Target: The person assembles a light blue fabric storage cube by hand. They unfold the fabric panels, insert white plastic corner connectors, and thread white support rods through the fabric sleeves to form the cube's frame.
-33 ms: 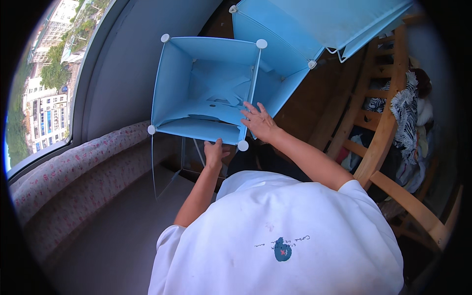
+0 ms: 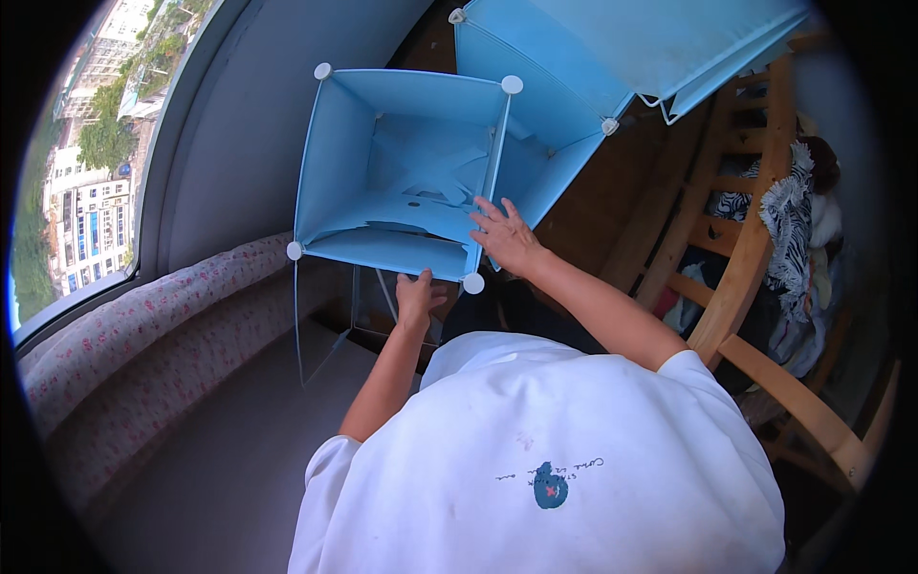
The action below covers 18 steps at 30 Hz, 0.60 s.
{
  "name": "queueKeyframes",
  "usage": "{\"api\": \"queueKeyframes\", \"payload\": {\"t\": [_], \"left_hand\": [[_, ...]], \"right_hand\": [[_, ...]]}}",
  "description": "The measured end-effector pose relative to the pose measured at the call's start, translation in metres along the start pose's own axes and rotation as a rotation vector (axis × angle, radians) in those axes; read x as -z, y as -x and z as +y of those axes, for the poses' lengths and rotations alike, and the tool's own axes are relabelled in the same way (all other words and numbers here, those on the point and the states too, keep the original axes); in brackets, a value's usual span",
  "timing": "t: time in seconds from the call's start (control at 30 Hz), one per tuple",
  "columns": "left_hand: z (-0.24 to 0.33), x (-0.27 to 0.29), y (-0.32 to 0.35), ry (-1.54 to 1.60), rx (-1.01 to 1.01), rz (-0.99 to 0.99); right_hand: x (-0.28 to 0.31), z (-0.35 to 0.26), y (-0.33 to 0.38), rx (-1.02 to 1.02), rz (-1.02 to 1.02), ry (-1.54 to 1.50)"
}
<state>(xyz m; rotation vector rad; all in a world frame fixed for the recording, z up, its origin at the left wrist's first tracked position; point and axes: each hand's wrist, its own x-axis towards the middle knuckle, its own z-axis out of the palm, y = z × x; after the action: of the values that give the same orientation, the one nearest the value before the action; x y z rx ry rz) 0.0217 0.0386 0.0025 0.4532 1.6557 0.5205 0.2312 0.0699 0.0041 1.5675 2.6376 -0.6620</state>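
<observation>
A light blue panel cube [image 2: 330,163] with an open face stands before me, white round connectors [image 2: 473,283] at its corners. Inside it, a loose-looking blue sheet [image 2: 382,212] with cut-outs slants above the near panel [image 2: 402,253]. My right hand [image 2: 507,237] rests with spread fingers over the edge of the cube's right side panel [image 2: 497,143]. Just under the near edge, my left hand [image 2: 417,295] touches the panel with its fingertips, fingers apart. Part of that hand's underside is hidden. Thin wire frames [image 2: 298,335] hang below the cube's near left corner.
More blue panel compartments [image 2: 535,62] adjoin at the back right, one with a panel [image 2: 708,48] swung outward. A wooden slatted rail [image 2: 760,230] with piled cloth [image 2: 792,220] runs along the right. On the left are a floral padded roll [image 2: 172,306] and a window [image 2: 86,201].
</observation>
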Motion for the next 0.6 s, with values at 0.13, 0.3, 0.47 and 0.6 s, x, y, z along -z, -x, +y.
{"api": "queueKeyframes", "payload": {"t": [0.13,0.3,0.47,0.6], "left_hand": [[0.029,0.024,0.011,-0.201,0.124,-0.147],[0.048,0.024,-0.004,-0.190,-0.042,-0.154],[0.042,-0.026,-0.084,-0.013,0.078,0.058],[0.009,-0.065,-0.160,0.185,0.501,0.049]], "right_hand": [[0.005,0.006,-0.002,0.007,-0.029,-0.060],[0.006,0.008,-0.005,0.010,-0.011,-0.087],[0.007,0.007,-0.006,0.006,0.027,-0.075],[0.007,0.005,-0.005,-0.016,0.061,-0.073]]}}
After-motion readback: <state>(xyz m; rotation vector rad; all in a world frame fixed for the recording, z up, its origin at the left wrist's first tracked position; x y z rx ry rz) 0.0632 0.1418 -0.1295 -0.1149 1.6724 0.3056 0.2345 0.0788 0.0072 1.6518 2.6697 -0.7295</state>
